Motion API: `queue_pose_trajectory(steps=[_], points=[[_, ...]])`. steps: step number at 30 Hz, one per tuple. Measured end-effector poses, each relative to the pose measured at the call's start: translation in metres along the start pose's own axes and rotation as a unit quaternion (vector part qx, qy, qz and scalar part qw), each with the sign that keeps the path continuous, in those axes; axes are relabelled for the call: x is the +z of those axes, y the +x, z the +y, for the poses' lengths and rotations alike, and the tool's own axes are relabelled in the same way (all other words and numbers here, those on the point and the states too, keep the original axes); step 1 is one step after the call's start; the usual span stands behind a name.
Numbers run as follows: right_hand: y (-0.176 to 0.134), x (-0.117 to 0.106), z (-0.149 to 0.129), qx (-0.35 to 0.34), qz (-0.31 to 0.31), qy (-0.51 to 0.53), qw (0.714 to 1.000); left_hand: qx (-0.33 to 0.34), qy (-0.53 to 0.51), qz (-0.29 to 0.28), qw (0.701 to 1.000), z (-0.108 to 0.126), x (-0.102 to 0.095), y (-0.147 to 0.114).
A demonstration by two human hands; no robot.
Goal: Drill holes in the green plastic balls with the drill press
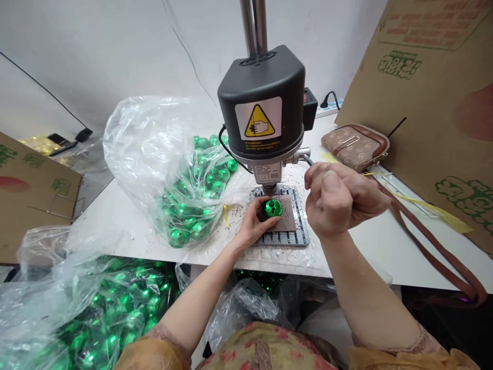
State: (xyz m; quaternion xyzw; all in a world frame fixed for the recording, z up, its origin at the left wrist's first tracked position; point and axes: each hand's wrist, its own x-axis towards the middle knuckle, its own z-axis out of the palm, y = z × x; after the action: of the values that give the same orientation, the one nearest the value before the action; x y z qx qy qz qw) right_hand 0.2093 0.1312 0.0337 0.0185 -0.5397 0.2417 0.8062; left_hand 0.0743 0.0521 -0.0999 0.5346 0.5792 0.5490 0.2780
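My left hand point(254, 222) grips a shiny green ball point(274, 207) between thumb and fingers, and a dark opening shows in its top. The ball sits on a flat brownish board point(289, 218) over the slotted metal base point(303, 237) of a black bench drill press point(262, 77). Just above the ball is the drill's chuck point(269, 189); whether a bit touches the ball I cannot tell. My right hand point(339, 198) is closed in a fist around the press's feed lever point(308, 160), most of which the fingers hide.
Clear plastic bags of green balls lie on the table point(134, 226) at left point(188, 205) and below its edge point(119, 308). At right are a patterned pouch point(354, 146) with a brown strap and a big cardboard box point(435, 113). Dark shavings surround the base.
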Motion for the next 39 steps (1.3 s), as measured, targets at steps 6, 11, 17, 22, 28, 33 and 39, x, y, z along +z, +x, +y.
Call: queue_pose_trajectory(steps=[6, 11, 17, 22, 28, 33, 39], points=[[-0.009, -0.006, 0.002, -0.02, -0.015, 0.015, 1.0, -0.004, 0.002, 0.002, 1.0, 0.001, 0.0, 0.0], [-0.009, -0.003, 0.001, -0.016, 0.003, 0.007, 1.0, -0.006, -0.01, 0.003, 1.0, -0.001, 0.001, 0.0], [0.034, 0.022, -0.011, 0.123, 0.048, -0.019, 0.991, -0.011, 0.036, 0.037, 0.999, 0.007, 0.005, -0.003], [0.05, 0.026, -0.014, 0.152, 0.03, -0.04, 0.987, 0.088, 0.162, 0.14, 0.973, 0.011, -0.003, -0.056], [0.047, 0.024, -0.012, 0.15, 0.01, -0.043, 0.988, 0.293, 0.312, -0.209, 0.88, -0.021, -0.014, -0.158], [0.047, 0.024, -0.013, 0.138, 0.021, -0.05, 0.989, 0.123, 0.479, -0.269, 0.826, -0.033, -0.011, -0.186], [0.045, 0.025, -0.009, 0.12, 0.047, -0.009, 0.992, 0.341, 0.339, -0.078, 0.873, 0.005, -0.037, -0.135]])
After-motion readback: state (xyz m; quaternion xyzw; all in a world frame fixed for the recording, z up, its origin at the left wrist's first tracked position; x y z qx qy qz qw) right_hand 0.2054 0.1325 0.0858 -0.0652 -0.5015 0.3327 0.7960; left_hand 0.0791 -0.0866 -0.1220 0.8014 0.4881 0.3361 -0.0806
